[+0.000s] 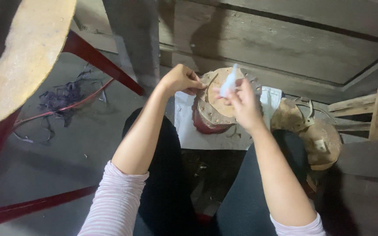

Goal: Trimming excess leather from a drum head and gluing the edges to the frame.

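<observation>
- Dark trousers [162, 192] and pink-striped sleeves [114, 205] filled the bottom edge — the person sat with knees apart over a grey floor [66, 148].
- Left hand [179, 80] curled shut on the left rim of a tan leather shoe upper [215, 105], which was studded with tacks and sat on a red form.
- Right hand [243, 105] pinched a small white tube [229, 82] over the upper's middle, tip pointing up.
- White cloth [206, 135] lay beneath the upper, across the lap's far edge.
- Two more tan uppers [316, 135] rested just right of the cloth.
- Red stool [31, 57] with a worn round seat stood at left — purple scraps [62, 98] lay beyond it.
</observation>
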